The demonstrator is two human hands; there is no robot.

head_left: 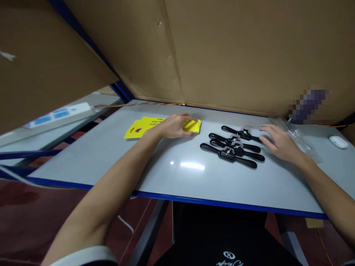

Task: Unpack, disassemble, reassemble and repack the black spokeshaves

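Note:
Yellow printed cards (pixel 192 126) lie fanned out in a row at the back left of the table. My left hand (pixel 175 126) is over their right end, with its fingers along the far edge and its thumb at the near edge. Several black spokeshaves (pixel 227 152) with pale metal blades lie side by side, right of the middle. My right hand (pixel 279 142) hovers by the right handle tip of the farthest spokeshave (pixel 244 133). Its fingers are apart and nothing shows between them; whether it touches the handle I cannot tell.
Clear plastic bags (pixel 301 142) lie behind my right hand. A white computer mouse (pixel 338 142) sits at the far right. Cardboard walls (pixel 216 55) close off the back and left. A white power strip (pixel 59 117) rests on a shelf at the left. A blurred purple item (pixel 309 106) stands back right.

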